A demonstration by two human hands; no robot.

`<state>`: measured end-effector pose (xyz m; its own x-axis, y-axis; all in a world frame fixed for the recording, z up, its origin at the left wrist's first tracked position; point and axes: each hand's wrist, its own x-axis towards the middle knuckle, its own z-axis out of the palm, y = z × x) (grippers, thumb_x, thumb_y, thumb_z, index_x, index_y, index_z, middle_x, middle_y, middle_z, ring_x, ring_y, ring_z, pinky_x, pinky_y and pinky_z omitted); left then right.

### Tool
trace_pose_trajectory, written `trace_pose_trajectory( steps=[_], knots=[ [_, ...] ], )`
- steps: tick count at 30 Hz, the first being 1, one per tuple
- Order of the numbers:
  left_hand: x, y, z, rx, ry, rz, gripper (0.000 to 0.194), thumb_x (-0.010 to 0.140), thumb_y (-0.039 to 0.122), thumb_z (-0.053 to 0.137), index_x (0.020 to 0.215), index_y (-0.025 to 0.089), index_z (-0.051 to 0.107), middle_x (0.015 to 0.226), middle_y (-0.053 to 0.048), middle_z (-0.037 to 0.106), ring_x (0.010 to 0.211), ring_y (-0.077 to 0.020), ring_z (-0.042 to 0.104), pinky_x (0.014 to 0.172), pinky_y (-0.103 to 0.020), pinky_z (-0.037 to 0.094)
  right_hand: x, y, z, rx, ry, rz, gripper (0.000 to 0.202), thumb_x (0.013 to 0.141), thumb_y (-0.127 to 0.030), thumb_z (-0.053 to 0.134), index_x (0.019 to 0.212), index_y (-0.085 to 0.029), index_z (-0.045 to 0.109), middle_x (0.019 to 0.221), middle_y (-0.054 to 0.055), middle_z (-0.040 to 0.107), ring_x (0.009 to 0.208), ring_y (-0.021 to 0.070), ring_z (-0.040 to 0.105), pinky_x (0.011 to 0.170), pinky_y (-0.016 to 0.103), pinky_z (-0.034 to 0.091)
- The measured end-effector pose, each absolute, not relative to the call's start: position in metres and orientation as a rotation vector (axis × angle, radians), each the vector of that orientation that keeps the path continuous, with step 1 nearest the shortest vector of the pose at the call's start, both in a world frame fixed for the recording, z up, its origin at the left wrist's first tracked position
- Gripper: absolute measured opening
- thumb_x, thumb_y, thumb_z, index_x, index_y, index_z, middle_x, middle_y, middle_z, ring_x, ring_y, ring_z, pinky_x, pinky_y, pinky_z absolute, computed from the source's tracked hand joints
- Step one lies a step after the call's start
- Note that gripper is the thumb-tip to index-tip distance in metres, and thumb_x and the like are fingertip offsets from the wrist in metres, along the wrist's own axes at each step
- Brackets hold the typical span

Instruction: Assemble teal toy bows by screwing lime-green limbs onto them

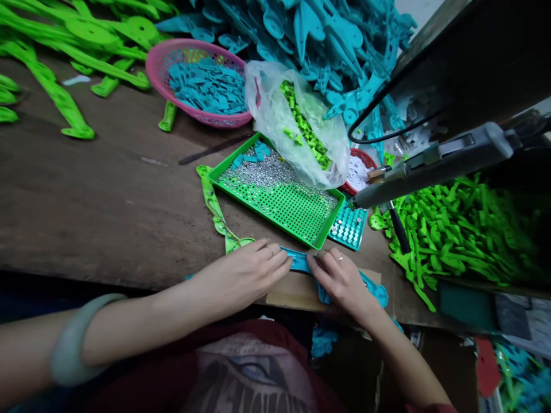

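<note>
Both of my hands are on a blue plastic shell piece [300,261] at the table's front edge, over a flat piece of cardboard [297,292]. My left hand [262,261] closes its fingers around the left end. The right end is pinched by my right hand [338,275], with more of the blue plastic showing beyond it. Just left of my left hand lies a green plastic shell [217,215] with thin wires along it. Beyond my hands sits a green tray [275,215] of small metal screws and some little blue parts.
A pink basket [152,69] holds small blue parts, beside a plastic bag [267,97] of green pieces. Blue shells [318,34] are heaped behind; green shells [456,229] pile at right. A grey powered screwdriver [434,163] hangs over the right side, above a teal tray [350,226].
</note>
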<state>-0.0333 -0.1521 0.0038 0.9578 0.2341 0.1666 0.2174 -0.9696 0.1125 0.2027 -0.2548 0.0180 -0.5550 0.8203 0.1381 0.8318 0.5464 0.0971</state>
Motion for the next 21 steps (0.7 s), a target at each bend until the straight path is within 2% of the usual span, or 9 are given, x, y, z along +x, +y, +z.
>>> trace_pose_trajectory(
  steps=[4,8,11,14,16,17,19,21],
  knots=[
    [-0.029,-0.151,0.007,3.164,0.185,0.159,0.029,0.089,0.015,0.058,0.117,0.014,0.065,0.102,-0.009,0.069,0.093,-0.0263,0.061,0.088,-0.04,0.042,0.201,-0.255,0.016,-1.362,-2.754,-0.323,0.032,0.1,-0.006,0.038,0.121,-0.004,0.061,0.086,0.011,0.064,0.08,0.0214,0.054,0.064,0.035,0.048],
    [-0.022,-0.147,0.007,3.149,0.221,0.0,0.032,0.087,0.019,0.064,0.119,0.013,0.066,0.097,-0.008,0.067,0.091,-0.0269,0.059,0.083,-0.04,0.042,0.201,-0.254,0.019,-1.368,-2.867,-0.237,0.034,0.101,-0.007,0.034,0.122,-0.005,0.06,0.089,0.012,0.063,0.088,0.0229,0.056,0.065,0.036,0.048],
    [-0.015,-0.141,0.003,3.089,0.216,0.016,0.026,0.088,0.019,0.065,0.113,0.015,0.07,0.098,-0.007,0.066,0.096,-0.0274,0.059,0.083,-0.04,0.043,0.201,-0.25,0.022,-1.449,-2.899,-0.134,0.031,0.102,-0.01,0.035,0.119,-0.006,0.061,0.095,0.014,0.063,0.09,0.0237,0.056,0.066,0.037,0.047],
    [-0.016,-0.144,-0.005,3.034,0.198,0.084,0.021,0.089,0.011,0.06,0.105,0.015,0.073,0.096,-0.008,0.067,0.094,-0.0256,0.061,0.081,-0.038,0.045,0.2,-0.251,0.02,-1.497,-2.878,-0.048,0.03,0.103,-0.012,0.036,0.119,-0.007,0.061,0.095,0.011,0.064,0.089,0.0222,0.055,0.067,0.036,0.046],
    [-0.023,-0.149,-0.017,3.03,0.234,0.139,0.034,0.087,0.003,0.051,0.109,0.016,0.073,0.094,-0.009,0.069,0.088,-0.0249,0.064,0.077,-0.037,0.048,0.199,-0.254,0.017,-1.471,-2.875,0.019,0.027,0.104,-0.014,0.038,0.112,-0.01,0.063,0.095,0.01,0.064,0.09,0.0203,0.055,0.066,0.034,0.045],
    [-0.027,-0.15,-0.025,3.041,0.258,0.135,0.046,0.085,0.0,0.046,0.119,0.017,0.071,0.098,-0.01,0.071,0.089,-0.0253,0.065,0.079,-0.038,0.05,0.199,-0.255,0.016,-1.465,-2.874,0.049,0.026,0.104,-0.015,0.039,0.107,-0.012,0.064,0.096,0.009,0.064,0.091,0.0193,0.055,0.066,0.033,0.044],
    [-0.034,-0.148,-0.044,3.046,0.224,0.074,0.064,0.082,-0.004,0.042,0.134,0.024,0.064,0.117,-0.01,0.072,0.102,-0.0255,0.067,0.088,-0.038,0.052,0.202,-0.255,0.018,-1.484,-2.853,0.078,0.024,0.104,-0.018,0.042,0.1,-0.014,0.065,0.099,0.008,0.064,0.093,0.0177,0.055,0.066,0.03,0.043],
    [-0.034,-0.144,-0.059,3.084,0.301,0.041,0.067,0.08,-0.004,0.041,0.134,0.027,0.065,0.13,-0.011,0.069,0.116,-0.0298,0.065,0.099,-0.046,0.05,0.215,-0.254,0.027,-1.457,-2.803,0.081,0.021,0.103,-0.022,0.045,0.106,-0.016,0.065,0.102,0.007,0.065,0.096,0.0166,0.055,0.07,0.028,0.044]
  ],
)
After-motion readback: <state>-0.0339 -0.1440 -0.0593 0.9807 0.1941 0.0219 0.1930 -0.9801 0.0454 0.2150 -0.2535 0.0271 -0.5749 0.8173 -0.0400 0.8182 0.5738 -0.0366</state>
